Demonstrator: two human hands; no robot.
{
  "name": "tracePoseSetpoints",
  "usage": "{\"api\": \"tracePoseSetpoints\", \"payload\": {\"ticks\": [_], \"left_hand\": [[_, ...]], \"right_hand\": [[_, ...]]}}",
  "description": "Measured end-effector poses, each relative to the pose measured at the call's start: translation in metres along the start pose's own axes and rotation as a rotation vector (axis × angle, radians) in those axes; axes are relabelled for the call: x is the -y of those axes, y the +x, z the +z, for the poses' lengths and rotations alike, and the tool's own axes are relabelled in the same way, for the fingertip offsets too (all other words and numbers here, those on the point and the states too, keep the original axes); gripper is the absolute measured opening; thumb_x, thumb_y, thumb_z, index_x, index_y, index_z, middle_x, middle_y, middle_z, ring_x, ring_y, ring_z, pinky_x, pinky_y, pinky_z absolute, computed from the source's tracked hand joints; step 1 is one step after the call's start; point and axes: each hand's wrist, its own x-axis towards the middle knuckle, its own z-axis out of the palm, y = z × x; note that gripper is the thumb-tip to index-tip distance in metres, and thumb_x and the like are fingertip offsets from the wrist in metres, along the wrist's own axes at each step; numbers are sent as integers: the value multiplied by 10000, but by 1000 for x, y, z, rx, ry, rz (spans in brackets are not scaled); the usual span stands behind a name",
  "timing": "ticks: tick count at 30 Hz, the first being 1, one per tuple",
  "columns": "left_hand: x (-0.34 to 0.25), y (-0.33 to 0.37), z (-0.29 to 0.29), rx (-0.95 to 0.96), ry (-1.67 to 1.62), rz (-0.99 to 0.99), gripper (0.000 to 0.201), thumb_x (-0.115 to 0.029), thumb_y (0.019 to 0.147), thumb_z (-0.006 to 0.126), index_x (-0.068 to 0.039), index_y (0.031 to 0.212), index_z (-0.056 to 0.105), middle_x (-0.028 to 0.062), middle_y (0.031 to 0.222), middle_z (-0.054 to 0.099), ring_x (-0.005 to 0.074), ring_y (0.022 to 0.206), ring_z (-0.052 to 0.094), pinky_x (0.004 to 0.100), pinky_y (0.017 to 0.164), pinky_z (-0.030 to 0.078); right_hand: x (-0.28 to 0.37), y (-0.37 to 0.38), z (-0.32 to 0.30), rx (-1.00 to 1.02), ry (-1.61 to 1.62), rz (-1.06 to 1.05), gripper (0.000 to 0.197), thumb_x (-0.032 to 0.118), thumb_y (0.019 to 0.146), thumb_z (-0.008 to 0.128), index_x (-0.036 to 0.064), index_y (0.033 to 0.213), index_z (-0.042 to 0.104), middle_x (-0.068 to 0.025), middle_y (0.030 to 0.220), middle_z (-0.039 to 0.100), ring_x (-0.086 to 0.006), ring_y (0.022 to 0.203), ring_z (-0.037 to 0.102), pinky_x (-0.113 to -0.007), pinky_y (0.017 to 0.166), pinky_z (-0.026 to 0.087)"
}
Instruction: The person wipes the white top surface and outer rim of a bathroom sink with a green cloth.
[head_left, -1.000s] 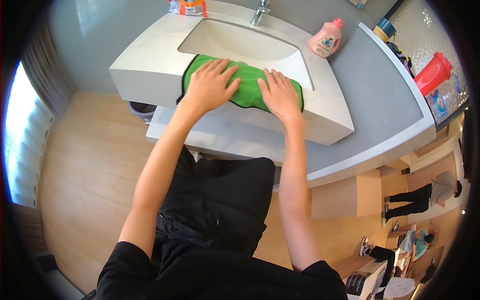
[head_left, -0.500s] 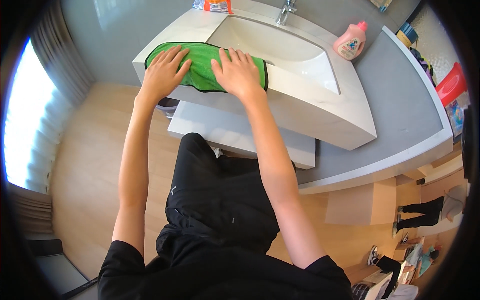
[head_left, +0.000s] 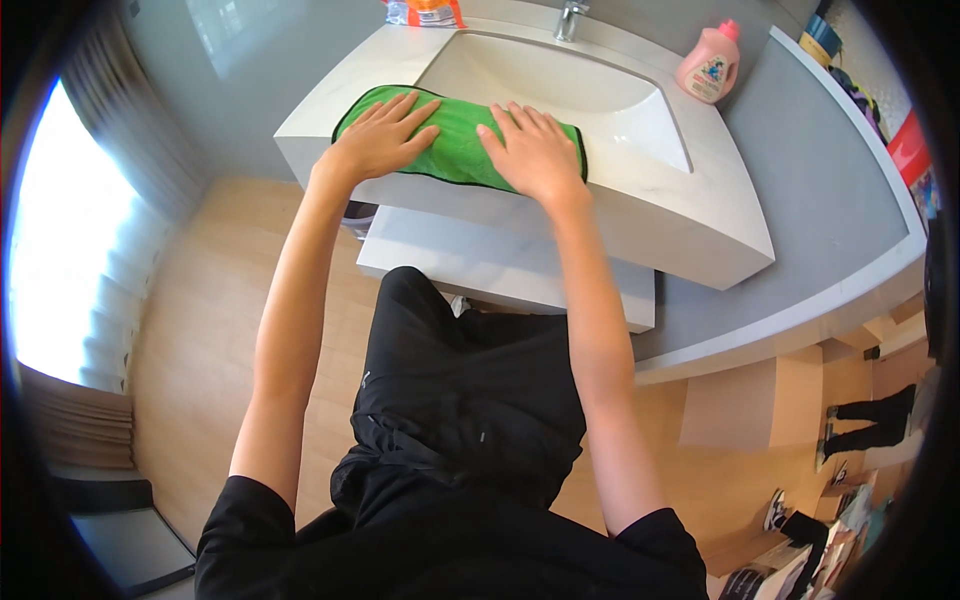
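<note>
Under both flat palms, left hand [head_left: 380,140], right hand [head_left: 535,152]: green cloth [head_left: 458,142].

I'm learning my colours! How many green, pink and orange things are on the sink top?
Green: 1, the green cloth under the left hand and right hand
Pink: 1, the pink bottle
Orange: 1, the orange packet
Total: 3

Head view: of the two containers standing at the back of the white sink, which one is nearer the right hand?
The pink plastic bottle, at the basin's right rear corner. The orange-and-white pack stands far left of the tap, cropped by the top edge, farther from the right hand.
</note>
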Motion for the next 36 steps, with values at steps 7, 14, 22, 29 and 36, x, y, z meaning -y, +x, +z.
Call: {"api": "tracePoseSetpoints", "payload": {"ticks": [7,14,22,29,36], "left_hand": [[-85,59,33,-92,147,327,537,-410,1033,391,-93,1458,476,253,1390,540,389,1327,487,502,1138,352],[-145,108,27,126,-179,188,612,-576,980,377,-123,1308,624,161,1223,678,346,1183,605,475,1048,409],[-128,129,37,154,-222,111,619,-618,975,355,-152,1192,699,142,1095,726,341,1070,654,467,971,451],[-141,103,35,85,-148,88,514,-498,1012,345,-143,1146,692,139,1048,726,339,1052,654,473,961,453],[-135,76,56,-315,-38,212,400,-408,995,469,-84,1103,678,134,1109,704,314,1078,642,425,1010,454]], "right_hand": [[-89,-40,-43,83,-109,193,616,560,1023,342,168,1469,505,-106,1506,501,-286,1395,456,-408,1209,285],[-145,-52,-70,182,-97,312,574,551,1012,360,152,1340,610,-114,1340,633,-339,1258,554,-432,1098,396],[-151,-12,-69,364,-49,463,591,607,967,384,206,1288,677,-124,1253,690,-370,1192,611,-476,1031,450],[-153,-25,-66,265,-92,424,553,539,990,374,143,1084,749,-167,1094,731,-395,1049,673,-492,943,509],[-133,-54,-64,18,-66,200,472,429,1026,417,92,1220,685,-138,1245,685,-341,1180,619,-453,1046,446]]}}
